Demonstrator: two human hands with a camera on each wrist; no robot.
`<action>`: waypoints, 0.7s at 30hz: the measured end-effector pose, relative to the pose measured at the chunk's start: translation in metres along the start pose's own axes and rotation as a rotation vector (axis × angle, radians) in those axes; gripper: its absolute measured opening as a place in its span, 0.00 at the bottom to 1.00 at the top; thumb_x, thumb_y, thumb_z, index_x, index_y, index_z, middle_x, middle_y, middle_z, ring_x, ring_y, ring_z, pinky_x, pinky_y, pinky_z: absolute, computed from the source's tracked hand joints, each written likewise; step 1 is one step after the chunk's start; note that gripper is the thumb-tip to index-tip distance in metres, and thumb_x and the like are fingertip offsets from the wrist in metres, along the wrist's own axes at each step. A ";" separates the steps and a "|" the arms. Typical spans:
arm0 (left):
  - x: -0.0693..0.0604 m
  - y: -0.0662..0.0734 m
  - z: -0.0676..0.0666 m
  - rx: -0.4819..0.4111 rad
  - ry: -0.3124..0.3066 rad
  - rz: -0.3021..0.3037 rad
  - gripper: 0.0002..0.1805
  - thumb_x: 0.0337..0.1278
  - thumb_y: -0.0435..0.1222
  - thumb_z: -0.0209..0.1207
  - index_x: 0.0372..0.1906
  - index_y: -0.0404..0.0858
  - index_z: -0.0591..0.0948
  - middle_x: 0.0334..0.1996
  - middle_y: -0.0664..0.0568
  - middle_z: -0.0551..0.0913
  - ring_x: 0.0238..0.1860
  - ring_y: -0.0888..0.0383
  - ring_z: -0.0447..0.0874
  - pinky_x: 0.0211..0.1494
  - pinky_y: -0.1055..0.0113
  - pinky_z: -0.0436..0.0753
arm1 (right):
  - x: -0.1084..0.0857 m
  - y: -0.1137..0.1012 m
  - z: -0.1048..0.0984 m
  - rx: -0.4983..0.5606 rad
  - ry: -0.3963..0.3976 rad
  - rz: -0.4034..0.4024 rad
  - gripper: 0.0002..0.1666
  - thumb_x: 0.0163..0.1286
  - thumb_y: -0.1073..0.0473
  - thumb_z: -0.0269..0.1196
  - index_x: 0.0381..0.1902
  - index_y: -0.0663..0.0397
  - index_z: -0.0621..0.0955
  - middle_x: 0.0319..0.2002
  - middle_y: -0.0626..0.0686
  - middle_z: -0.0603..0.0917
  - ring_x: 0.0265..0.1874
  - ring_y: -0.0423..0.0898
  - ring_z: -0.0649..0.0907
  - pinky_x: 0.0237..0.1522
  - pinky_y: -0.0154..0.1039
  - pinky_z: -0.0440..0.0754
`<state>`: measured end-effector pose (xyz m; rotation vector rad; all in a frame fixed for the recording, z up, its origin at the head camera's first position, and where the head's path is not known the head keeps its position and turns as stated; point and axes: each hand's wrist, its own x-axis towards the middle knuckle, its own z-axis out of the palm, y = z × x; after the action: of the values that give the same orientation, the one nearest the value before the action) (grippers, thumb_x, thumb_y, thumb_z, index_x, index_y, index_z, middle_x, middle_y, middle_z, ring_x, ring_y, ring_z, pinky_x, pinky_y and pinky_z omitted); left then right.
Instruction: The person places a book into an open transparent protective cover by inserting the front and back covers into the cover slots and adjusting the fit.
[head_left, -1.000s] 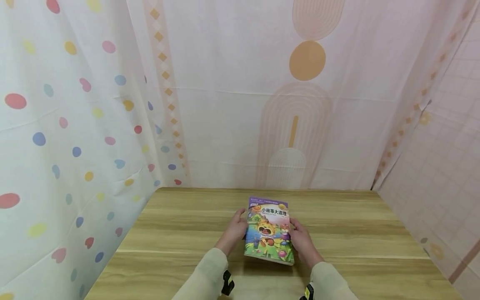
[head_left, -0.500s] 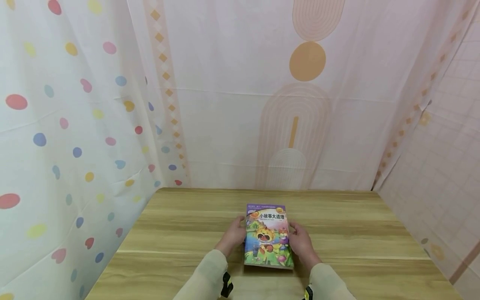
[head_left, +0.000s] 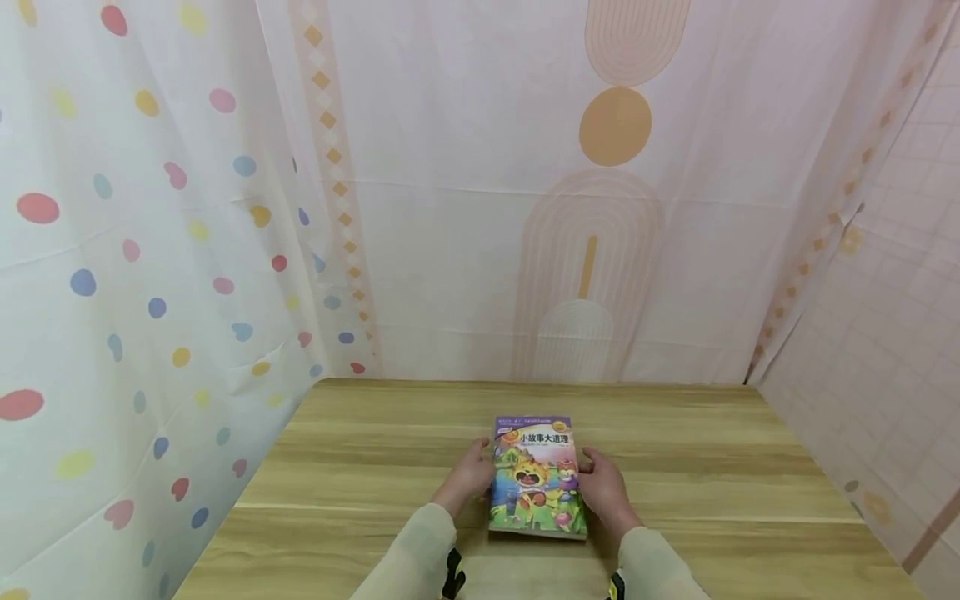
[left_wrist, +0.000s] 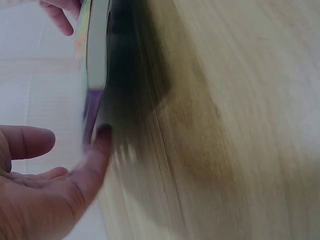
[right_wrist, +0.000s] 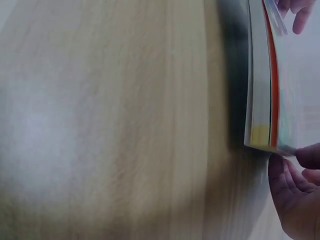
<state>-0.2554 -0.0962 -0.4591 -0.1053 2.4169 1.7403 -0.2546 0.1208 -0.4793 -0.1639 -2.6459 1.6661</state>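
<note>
A thick, colourful children's storybook (head_left: pixel 531 479) with a purple band along its top lies cover up between both hands, at or just above the table. Beside its left edge is my left hand (head_left: pixel 471 473); in the left wrist view its thumb (left_wrist: pixel 32 142) stands apart from the cover while a fingertip (left_wrist: pixel 103 134) touches the purple edge. My right hand (head_left: pixel 602 485) is at the opposite edge. In the right wrist view, thumb and fingers of the right hand (right_wrist: pixel 300 200) pinch the corner of the book (right_wrist: pixel 262 110), whose page edges show.
Under the book is a wood-grain table (head_left: pixel 360 467). Behind it hangs a pale patterned curtain (head_left: pixel 450 267); a dotted one (head_left: pixel 165 250) is at the left. Dark devices (head_left: pixel 453 575) sit at the sleeve cuffs.
The book has come down and slightly nearer the person, its tilt levelling out. Both hands stay at its sides, shifting only a little. From half a second ago it has barely moved.
</note>
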 end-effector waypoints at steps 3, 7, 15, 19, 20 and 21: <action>-0.003 -0.001 -0.002 0.049 0.008 0.007 0.31 0.60 0.24 0.48 0.70 0.24 0.61 0.63 0.25 0.68 0.59 0.34 0.72 0.60 0.40 0.71 | 0.000 0.002 0.000 -0.069 -0.005 -0.056 0.31 0.63 0.77 0.56 0.65 0.79 0.67 0.50 0.72 0.80 0.50 0.65 0.81 0.52 0.55 0.80; -0.006 -0.002 -0.005 0.104 0.019 0.022 0.28 0.59 0.25 0.49 0.67 0.25 0.67 0.65 0.27 0.68 0.59 0.35 0.71 0.60 0.39 0.71 | -0.002 0.003 -0.001 -0.139 0.005 -0.128 0.29 0.59 0.78 0.57 0.60 0.78 0.73 0.48 0.70 0.81 0.50 0.64 0.81 0.52 0.57 0.79; -0.006 -0.001 -0.004 0.114 -0.014 0.013 0.27 0.60 0.25 0.50 0.67 0.26 0.68 0.62 0.29 0.71 0.50 0.39 0.75 0.50 0.45 0.76 | -0.006 0.002 0.000 -0.231 -0.020 -0.176 0.21 0.59 0.75 0.58 0.52 0.72 0.82 0.43 0.64 0.85 0.40 0.54 0.82 0.45 0.53 0.81; -0.005 -0.001 -0.003 0.134 -0.016 0.003 0.27 0.62 0.26 0.51 0.67 0.27 0.68 0.63 0.30 0.71 0.53 0.41 0.74 0.52 0.45 0.76 | -0.007 0.001 0.000 -0.301 -0.069 -0.103 0.19 0.64 0.71 0.58 0.53 0.72 0.81 0.43 0.61 0.84 0.36 0.50 0.79 0.43 0.50 0.80; -0.005 -0.001 -0.003 0.138 -0.016 0.006 0.27 0.61 0.26 0.51 0.67 0.26 0.69 0.63 0.30 0.71 0.53 0.41 0.74 0.51 0.46 0.77 | -0.008 0.001 0.000 -0.318 -0.078 -0.090 0.19 0.65 0.71 0.58 0.53 0.72 0.81 0.42 0.60 0.84 0.35 0.50 0.79 0.43 0.50 0.80; -0.005 -0.001 -0.003 0.142 -0.016 0.006 0.27 0.61 0.26 0.51 0.67 0.27 0.69 0.63 0.30 0.71 0.52 0.42 0.74 0.50 0.48 0.77 | -0.008 0.000 0.000 -0.331 -0.088 -0.079 0.19 0.66 0.70 0.58 0.53 0.72 0.81 0.42 0.60 0.84 0.35 0.50 0.79 0.42 0.50 0.80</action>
<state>-0.2509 -0.0992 -0.4584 -0.0664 2.5218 1.5591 -0.2465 0.1199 -0.4792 0.0131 -2.9332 1.2311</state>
